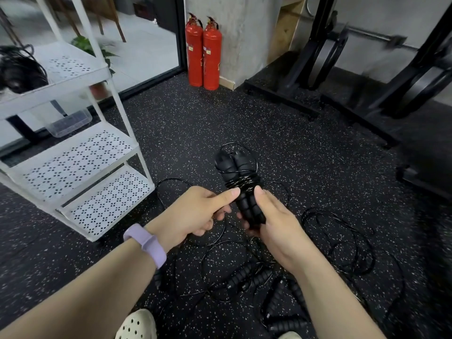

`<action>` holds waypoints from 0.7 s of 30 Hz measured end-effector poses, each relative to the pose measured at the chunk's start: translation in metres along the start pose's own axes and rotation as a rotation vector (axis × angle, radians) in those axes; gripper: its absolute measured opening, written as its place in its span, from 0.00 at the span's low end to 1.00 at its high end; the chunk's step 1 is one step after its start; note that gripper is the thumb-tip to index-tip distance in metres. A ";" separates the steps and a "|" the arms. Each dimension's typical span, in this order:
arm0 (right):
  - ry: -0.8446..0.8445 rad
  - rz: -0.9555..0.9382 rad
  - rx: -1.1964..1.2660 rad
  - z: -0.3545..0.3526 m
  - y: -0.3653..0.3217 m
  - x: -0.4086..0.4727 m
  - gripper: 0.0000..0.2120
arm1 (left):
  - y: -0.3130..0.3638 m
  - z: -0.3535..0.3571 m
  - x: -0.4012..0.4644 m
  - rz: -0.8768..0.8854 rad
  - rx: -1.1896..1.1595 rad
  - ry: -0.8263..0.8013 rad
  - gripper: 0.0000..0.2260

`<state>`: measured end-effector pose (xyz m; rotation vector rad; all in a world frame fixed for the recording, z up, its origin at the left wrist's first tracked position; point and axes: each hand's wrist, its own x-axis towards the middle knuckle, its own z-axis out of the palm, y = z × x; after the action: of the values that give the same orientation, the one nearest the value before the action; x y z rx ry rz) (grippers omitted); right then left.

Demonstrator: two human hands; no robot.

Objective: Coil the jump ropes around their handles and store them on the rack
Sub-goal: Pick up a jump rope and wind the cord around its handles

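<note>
Two black ribbed jump-rope handles (238, 177) are held side by side above the speckled floor, with thin black cord wound around their middle. My right hand (276, 223) grips the lower end of the pair, thumb on top. My left hand (195, 211) touches the handles from the left, its thumb against the wound cord. More loose black ropes (342, 241) and several handles (249, 277) lie tangled on the floor below my hands. The white rack (80, 152) stands at the left, and a bundle of coiled ropes (19, 69) sits on its upper shelf.
Two red fire extinguishers (203, 52) stand by a concrete pillar at the back. Black gym equipment frames (342, 77) occupy the right. A clear plastic tub (69, 123) sits behind the rack. A white clog (137, 324) shows at the bottom edge.
</note>
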<state>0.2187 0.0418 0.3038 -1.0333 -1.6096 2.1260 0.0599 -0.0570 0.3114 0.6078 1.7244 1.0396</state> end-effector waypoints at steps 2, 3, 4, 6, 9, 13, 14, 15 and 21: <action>0.108 -0.075 -0.210 -0.002 0.004 0.000 0.22 | 0.000 0.001 0.002 -0.031 -0.006 -0.001 0.24; 0.122 -0.123 -0.324 -0.003 0.005 0.000 0.18 | -0.001 0.002 0.003 -0.042 -0.020 -0.007 0.23; 0.121 -0.162 -0.433 -0.002 0.005 0.000 0.17 | -0.001 0.003 0.004 -0.051 -0.041 -0.018 0.22; 0.126 -0.228 -0.610 0.002 0.011 0.002 0.22 | 0.000 0.005 0.003 -0.063 -0.099 -0.055 0.20; 0.159 -0.363 -0.897 0.014 0.018 0.001 0.27 | 0.001 0.008 0.001 -0.063 -0.188 -0.079 0.18; 0.075 -0.491 -0.978 0.019 0.020 0.001 0.28 | 0.000 0.004 0.000 -0.080 -0.154 0.048 0.23; 0.040 -0.452 -0.902 0.017 0.019 0.002 0.27 | 0.000 0.002 -0.001 -0.071 -0.143 0.036 0.23; 0.022 -0.402 -0.792 0.014 0.018 0.002 0.27 | -0.001 0.000 -0.001 -0.052 -0.141 0.009 0.22; -0.042 -0.031 0.058 -0.002 0.000 0.004 0.22 | 0.003 0.000 -0.003 0.113 -0.181 -0.162 0.22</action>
<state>0.2179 0.0457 0.3019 -0.9459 -1.5624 2.1740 0.0606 -0.0580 0.3158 0.6604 1.4509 1.1786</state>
